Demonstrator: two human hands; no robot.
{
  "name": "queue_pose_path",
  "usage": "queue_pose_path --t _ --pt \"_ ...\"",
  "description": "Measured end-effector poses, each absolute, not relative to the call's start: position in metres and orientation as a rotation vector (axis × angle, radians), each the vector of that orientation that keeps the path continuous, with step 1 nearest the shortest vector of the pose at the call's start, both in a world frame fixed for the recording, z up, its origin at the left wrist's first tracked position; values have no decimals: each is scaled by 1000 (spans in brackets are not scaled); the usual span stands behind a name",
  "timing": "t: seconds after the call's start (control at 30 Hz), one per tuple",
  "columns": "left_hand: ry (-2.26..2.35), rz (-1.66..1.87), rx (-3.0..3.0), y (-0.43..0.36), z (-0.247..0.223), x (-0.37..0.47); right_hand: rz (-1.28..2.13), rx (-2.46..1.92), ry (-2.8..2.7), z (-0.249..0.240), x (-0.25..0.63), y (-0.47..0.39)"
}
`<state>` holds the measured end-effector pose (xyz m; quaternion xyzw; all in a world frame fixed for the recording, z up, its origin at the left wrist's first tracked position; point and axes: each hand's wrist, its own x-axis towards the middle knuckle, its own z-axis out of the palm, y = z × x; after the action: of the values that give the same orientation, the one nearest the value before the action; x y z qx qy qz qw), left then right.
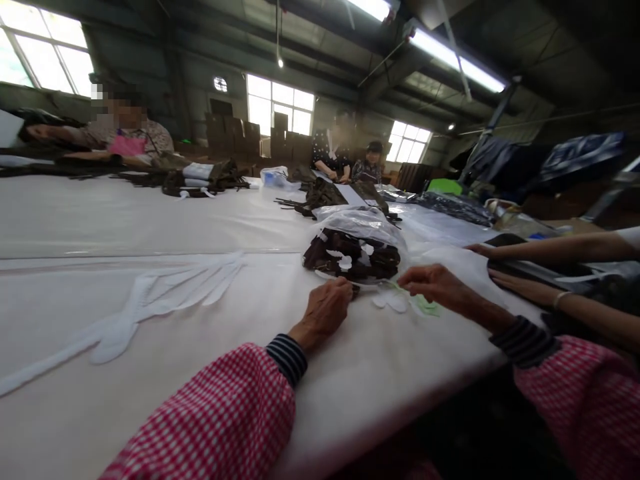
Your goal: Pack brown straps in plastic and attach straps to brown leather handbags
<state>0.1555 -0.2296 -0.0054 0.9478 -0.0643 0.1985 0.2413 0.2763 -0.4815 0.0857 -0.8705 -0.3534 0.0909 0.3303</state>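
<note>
Fingers drawn together, the left hand (324, 308) is at a small dark piece (355, 291), though whether it grips it I cannot tell; the right hand (434, 285) bends above a pale green piece (427, 307), its pinch equally unclear. White cut-out shapes (393, 300) lie between them. Just beyond, a clear plastic bag (363, 217) holds dark brown bundles with white pieces among them. White tabletop (200, 400) spreads leftward to a long white cut-out (123, 320); its near edge slants below the right forearm, where a co-worker's hands (525, 290) leave little elbow room. Farther off, a bluish bag (277, 179) has blurred contents. Darkness hides whatever is under the table.
</note>
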Motion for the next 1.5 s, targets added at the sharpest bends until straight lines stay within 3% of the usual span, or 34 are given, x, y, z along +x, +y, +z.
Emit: queue_pose_path --t 0.4,0.93,1.33,1.5 --pt "-88 571 2426 -224 -7 160 -216 -2934 -1700 38 272 -449" --pt "-54 541 2449 -227 -2 156 -448 -2673 -1716 62 257 -477" --pt "-69 543 2450 -226 -3 157 -30 -2812 -1372 55 257 -421" --pt "-58 544 2453 -226 -4 157 -10 -2716 -1287 52 263 -421"
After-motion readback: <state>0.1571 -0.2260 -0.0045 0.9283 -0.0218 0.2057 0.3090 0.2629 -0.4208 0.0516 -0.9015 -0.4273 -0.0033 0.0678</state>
